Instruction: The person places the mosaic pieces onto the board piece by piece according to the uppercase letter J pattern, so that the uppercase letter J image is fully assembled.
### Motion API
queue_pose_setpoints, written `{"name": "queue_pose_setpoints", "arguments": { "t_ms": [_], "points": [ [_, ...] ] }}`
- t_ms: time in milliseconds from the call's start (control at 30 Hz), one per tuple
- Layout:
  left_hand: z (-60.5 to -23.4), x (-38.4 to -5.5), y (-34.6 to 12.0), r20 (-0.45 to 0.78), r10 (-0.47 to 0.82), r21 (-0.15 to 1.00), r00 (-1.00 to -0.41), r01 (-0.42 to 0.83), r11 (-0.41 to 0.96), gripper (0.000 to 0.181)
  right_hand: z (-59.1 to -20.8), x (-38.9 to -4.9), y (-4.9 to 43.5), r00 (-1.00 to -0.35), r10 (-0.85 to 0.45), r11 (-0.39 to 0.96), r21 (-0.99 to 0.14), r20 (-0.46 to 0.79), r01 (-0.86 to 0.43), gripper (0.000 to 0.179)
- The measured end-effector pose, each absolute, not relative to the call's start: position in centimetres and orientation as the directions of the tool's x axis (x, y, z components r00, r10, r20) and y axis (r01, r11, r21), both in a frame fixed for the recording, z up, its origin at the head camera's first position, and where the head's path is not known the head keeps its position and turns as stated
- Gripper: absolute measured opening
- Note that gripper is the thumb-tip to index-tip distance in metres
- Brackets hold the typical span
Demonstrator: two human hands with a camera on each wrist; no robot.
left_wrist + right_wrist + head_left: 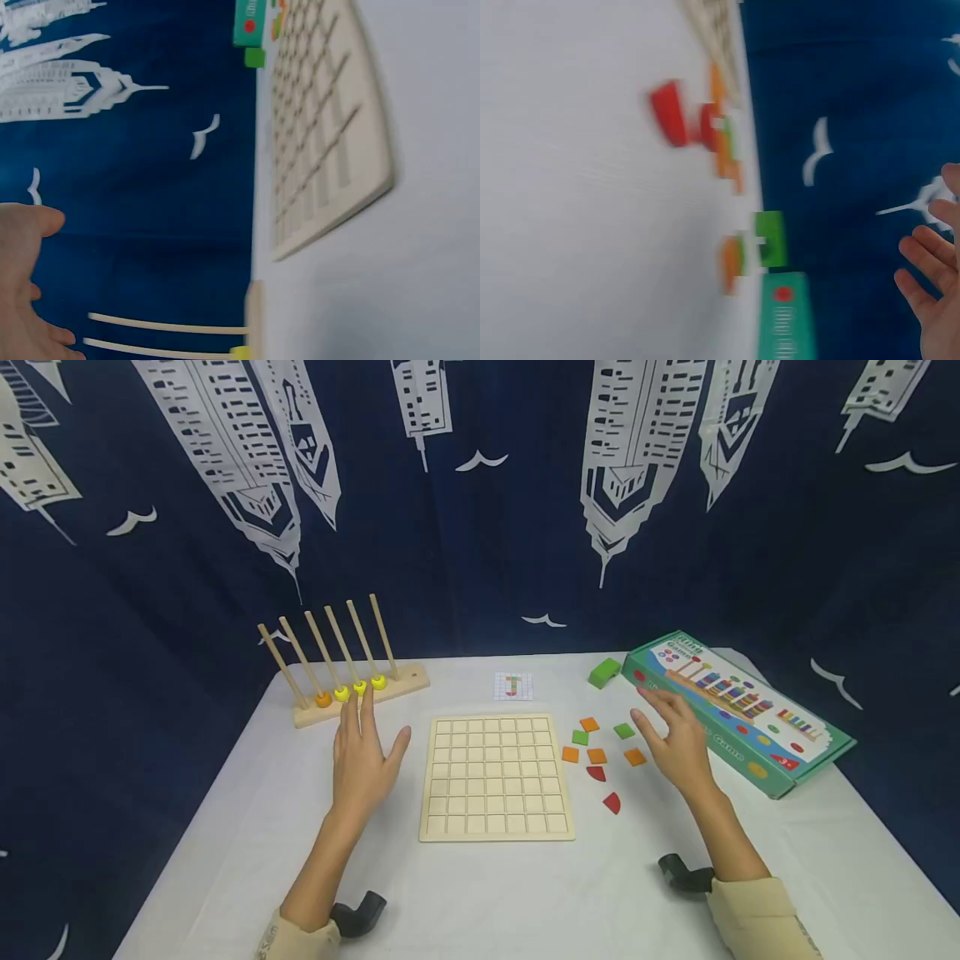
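Note:
My left hand [363, 760] is held out with straight fingers and holds nothing. It lies between the peg stand [360, 693] and the wooden grid board [497, 778] in the head view. On the other side, my right hand [677, 743] has its fingers loosely extended, nothing in them. Just left of it are several orange square tiles [634, 757], green square tiles [624, 731] and two red quarter-round tiles [612, 802]. The board's squares hold no tiles. In the wrist views, the left hand [26, 285] and right hand [934, 262] show only in part.
A green game box [738, 710] lies at the right, with a green block [604, 672] by its corner. Behind the board is a small card [513, 686] with a coloured J pattern. Yellow and orange beads [323, 699] sit low on the stand's pegs. A dark patterned curtain [450, 552] hangs behind.

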State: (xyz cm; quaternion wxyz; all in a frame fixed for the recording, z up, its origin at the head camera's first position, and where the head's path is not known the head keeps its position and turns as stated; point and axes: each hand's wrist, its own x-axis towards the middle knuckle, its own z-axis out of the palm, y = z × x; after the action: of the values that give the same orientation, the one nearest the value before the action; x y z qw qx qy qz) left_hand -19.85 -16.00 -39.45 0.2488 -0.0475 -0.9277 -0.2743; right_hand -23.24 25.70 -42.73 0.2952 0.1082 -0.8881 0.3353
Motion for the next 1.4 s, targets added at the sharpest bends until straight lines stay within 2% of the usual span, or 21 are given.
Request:
{"name": "queue_pose_setpoints", "arguments": {
  "t_ms": [133,267,367,500,600,767,867,1000,1133,1400],
  "points": [
    [-41.8,-20.2,-15.7,0.468,-0.067,0.581,-0.881,0.25,0.775,0.075,-45.1,-24.0,25.5,-0.839,0.035,0.743,-0.576,0.543,-0.342,0.042],
    [-44.1,-20.8,-15.6,0.347,-0.033,0.68,-0.937,0.227,0.698,0.073,-46.4,-25.2,25.3,-0.873,0.019,0.769,-0.565,0.488,-0.299,0.044],
    [-45.8,-21.2,-15.7,0.252,0.033,0.734,-0.967,0.214,0.644,0.078,-46.7,-26.2,25.3,-0.901,0.006,0.788,-0.557,0.433,-0.262,0.047],
    [-47.7,-21.4,-16.1,0.166,0.139,0.761,-0.976,0.216,0.612,0.091,-46.6,-27.8,25.3,-0.927,-0.037,0.794,-0.552,0.373,-0.253,0.048],
    [-49.0,-21.4,-16.4,0.117,0.215,0.736,-0.97,0.23,0.637,0.104,-46.6,-29.1,25.3,-0.943,-0.095,0.79,-0.552,0.32,-0.267,0.045],
    [-50.1,-21.1,-16.6,0.078,0.324,0.594,-0.943,0.304,0.744,0.119,-47.0,-30.6,25.3,-0.961,-0.208,0.787,-0.551,0.184,-0.276,0.047],
    [-50.1,-20.9,-16.6,0.074,0.375,0.53,-0.924,0.355,0.77,0.123,-47.2,-31.2,25.3,-0.96,-0.257,0.796,-0.537,0.116,-0.278,0.047],
    [-49.9,-20.7,-16.4,0.073,0.405,0.506,-0.912,0.384,0.773,0.126,-47.3,-31.3,25.3,-0.965,-0.255,0.818,-0.52,0.052,-0.245,0.042],
    [-50.0,-20.8,-16.2,0.071,0.403,0.489,-0.912,0.384,0.783,0.127,-47.3,-31.3,25.4,-0.972,-0.232,0.824,-0.523,0.041,-0.218,0.034],
    [-50.1,-20.7,-15.9,0.091,0.4,0.498,-0.912,0.389,0.775,0.128,-47.0,-30.4,25.2,-0.973,-0.212,0.823,-0.519,0.092,-0.229,0.026]
  ]
}}
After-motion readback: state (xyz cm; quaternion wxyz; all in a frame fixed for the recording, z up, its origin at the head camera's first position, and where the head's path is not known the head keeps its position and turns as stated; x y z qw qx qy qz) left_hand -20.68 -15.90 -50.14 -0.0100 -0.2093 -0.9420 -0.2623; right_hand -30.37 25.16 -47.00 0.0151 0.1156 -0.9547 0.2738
